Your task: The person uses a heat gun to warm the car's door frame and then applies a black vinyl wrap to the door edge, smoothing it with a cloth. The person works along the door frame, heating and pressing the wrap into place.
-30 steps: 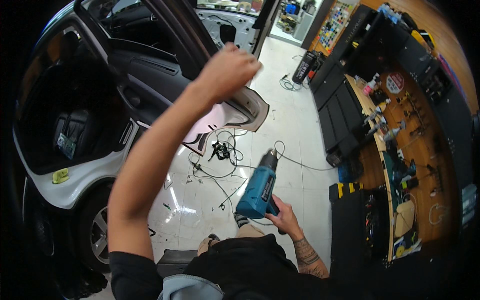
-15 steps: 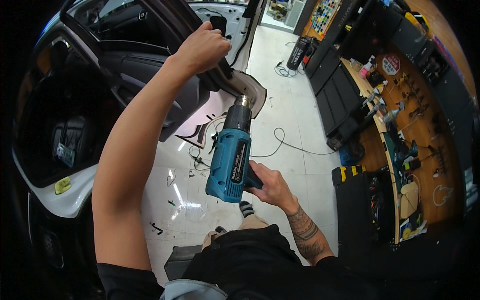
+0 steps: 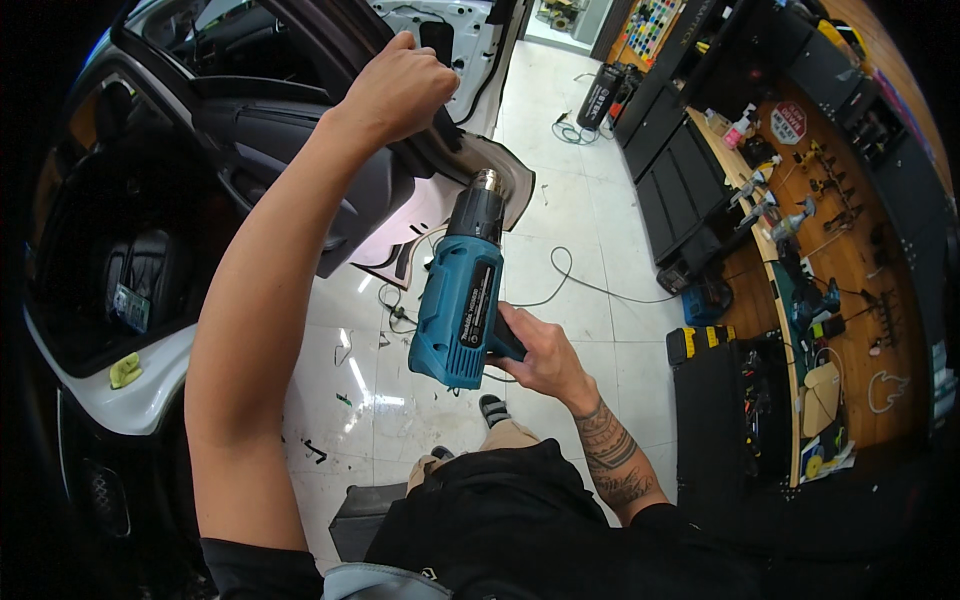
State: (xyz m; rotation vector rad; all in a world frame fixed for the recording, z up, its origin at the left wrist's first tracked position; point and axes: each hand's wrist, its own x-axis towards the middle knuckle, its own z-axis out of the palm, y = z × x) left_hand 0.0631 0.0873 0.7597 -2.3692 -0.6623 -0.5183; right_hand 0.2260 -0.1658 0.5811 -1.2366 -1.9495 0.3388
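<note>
My right hand [image 3: 545,350] is wrapped round the black handle of a teal heat gun [image 3: 457,310]. Its metal nozzle points away from me, at the lower part of the open white car door's edge [image 3: 515,185]. Higher up, by the dark window frame [image 3: 345,60], my left hand [image 3: 408,88] is closed, with the fingers curled away from view. Whatever the left fingers grip is hidden behind them.
At the left, a yellow-green cloth [image 3: 125,371] lies on the white car body [image 3: 160,385]. A cable [image 3: 610,297] crosses the tiled floor. Along the right runs a tool bench [image 3: 745,180]; a black case with yellow latches [image 3: 700,343] stands near it. A dark box [image 3: 360,515] sits by my legs.
The heat gun has shifted slightly up and away from me in my right hand. My left hand stays closed by the window frame, a touch higher. The view has moved a little.
</note>
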